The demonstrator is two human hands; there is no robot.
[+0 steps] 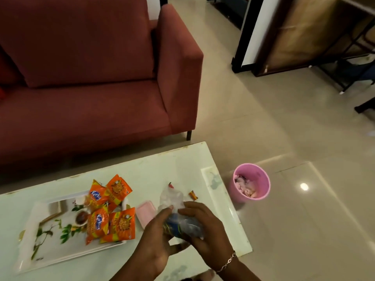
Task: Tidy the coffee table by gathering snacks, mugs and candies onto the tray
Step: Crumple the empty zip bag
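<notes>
A white tray point(40, 248) with a leaf print lies on the left of the white coffee table point(154, 169). Several orange snack packets point(110, 207) are piled on its right part, beside a small brown item point(81, 217). My left hand point(156, 238) and my right hand point(205, 230) together hold a clear plastic bag point(172, 197) with dark blue contents, just right of the tray. Two wrapped candies, a red candy point(171, 185) and an orange candy point(193, 195), lie on the table beyond the bag. A pink rectangular pad point(144, 212) lies between tray and hands.
A red sofa point(91, 88) stands close behind the table. A pink waste bin point(251, 184) with scraps inside sits on the tiled floor off the table's right end. Dark furniture frames stand at the far right.
</notes>
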